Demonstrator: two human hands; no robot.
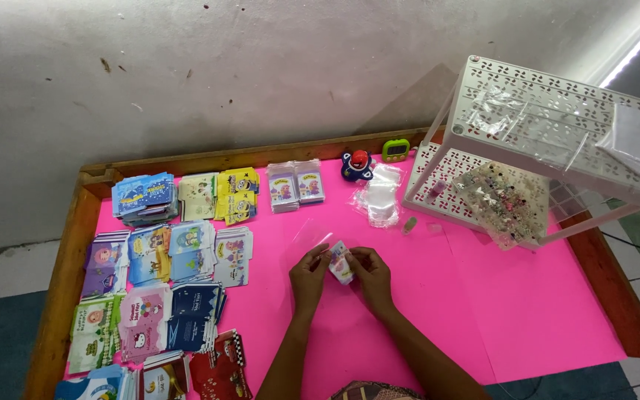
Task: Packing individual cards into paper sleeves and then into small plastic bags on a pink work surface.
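1. We saw both hands meet just below the centre of the frame, over the pink sheet that covered the table.
2. The left hand pinched the left edge of a small card, fingers curled in and thumb on top.
3. The right hand pinched the same card from the right, fingers likewise bent close together.
4. The card was tilted between the two hands, raised a little off the sheet; we could not tell its picture beyond pale colours.
5. A clear sleeve lay just above and left of the hands, touching or nearly touching the card; we could not tell which.
6. At the left of the frame, card stacks lay in rows, reaching the lower left corner.
7. Two bagged packs sat at upper centre, with a toy and a green timer to their right.
8. A heap of clear bags lay right of the packs.
9. A white rack stood at the upper right, with beads on its lower shelf.
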